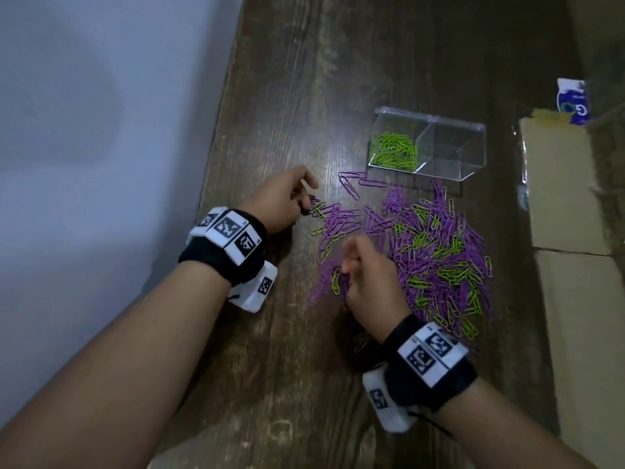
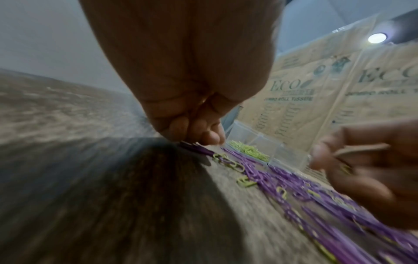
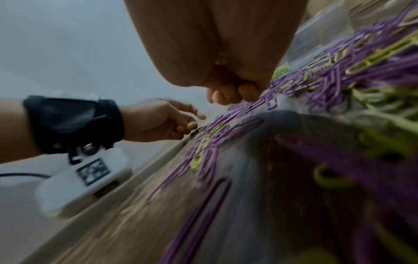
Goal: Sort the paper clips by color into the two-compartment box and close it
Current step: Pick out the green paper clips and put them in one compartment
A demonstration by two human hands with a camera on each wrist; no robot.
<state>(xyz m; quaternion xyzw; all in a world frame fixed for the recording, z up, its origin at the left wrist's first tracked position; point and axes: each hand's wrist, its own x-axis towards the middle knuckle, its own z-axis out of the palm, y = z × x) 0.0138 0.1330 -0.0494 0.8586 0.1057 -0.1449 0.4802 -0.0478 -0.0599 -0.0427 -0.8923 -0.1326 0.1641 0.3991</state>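
Note:
A clear two-compartment box stands open at the far side of the wooden table. Its left compartment holds green paper clips; the right one looks empty. A mixed pile of purple and green clips spreads in front of it. My left hand pinches purple clips at the pile's left edge, fingers curled. My right hand hovers over the pile's near left part with curled fingers; the left wrist view shows a green clip between them.
Brown cardboard boxes line the table's right side, close behind the clear box. A blue and white packet sits on top of them. The table's left edge runs just left of my left wrist, with a pale wall beyond.

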